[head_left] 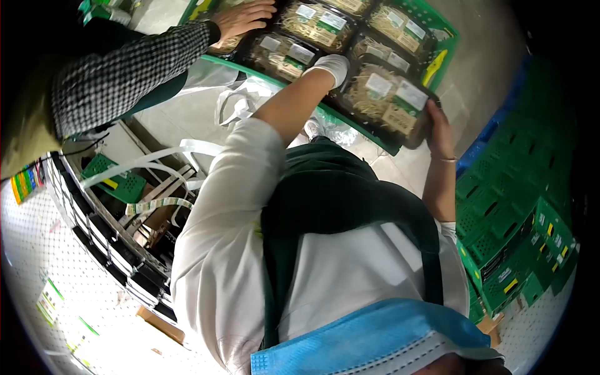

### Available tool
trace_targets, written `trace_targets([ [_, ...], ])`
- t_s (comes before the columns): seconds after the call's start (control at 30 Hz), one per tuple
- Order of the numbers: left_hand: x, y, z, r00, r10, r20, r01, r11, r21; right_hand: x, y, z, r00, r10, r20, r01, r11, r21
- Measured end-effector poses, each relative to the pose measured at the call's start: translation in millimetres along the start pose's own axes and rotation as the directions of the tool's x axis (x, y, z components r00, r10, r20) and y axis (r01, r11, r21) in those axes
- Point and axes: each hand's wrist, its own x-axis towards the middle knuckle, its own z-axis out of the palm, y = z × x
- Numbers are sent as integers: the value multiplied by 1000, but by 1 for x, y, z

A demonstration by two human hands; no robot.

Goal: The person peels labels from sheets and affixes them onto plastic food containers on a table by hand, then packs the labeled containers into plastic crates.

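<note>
Co-worker's hand (245,20) on packs at a green crate's (439,28) left, gloved left hand (333,67) among packs, finger spread unclear, dark pack (386,103) over the near-right corner, right hand's (440,130) fingers gripping its right end, stacked crates (500,200) right.

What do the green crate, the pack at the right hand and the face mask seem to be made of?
Crate: probably moulded plastic, given its uniform green and perforated wall.
Pack: likely glossy plastic, clear on top; it reflects light and shows pale strands.
Mask: probably soft nonwoven fabric, matte blue, with pleats.
</note>
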Motion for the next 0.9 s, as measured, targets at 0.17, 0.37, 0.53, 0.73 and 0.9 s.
trace_targets([
  [0.17, -172, -53, -14, 756, 118, -644, -414, 848, -332, 22, 25, 41, 836, -475, 276, 279, -66, -958],
  [0.37, -328, -111, 109, 722, -519, -458, -32, 637, -770, 26, 55, 124, 702, -95, 706, 703, -61, -708],
  [0.53, -454, -129, 217, 483, -830, -279, 221, 425, -878, 108, 86, 91, 506, 141, 851, 814, -405, -417],
  [0.73, -658, -174, 316, -447, -881, -155, 8, 169, -986, 50, 23, 260, 530, 375, 761, 848, -233, -476],
  [0.9, -878, -249, 422, -774, -614, 155, -316, 164, -934, -207, 147, 531, 66, 518, 853, 941, 253, -226],
])
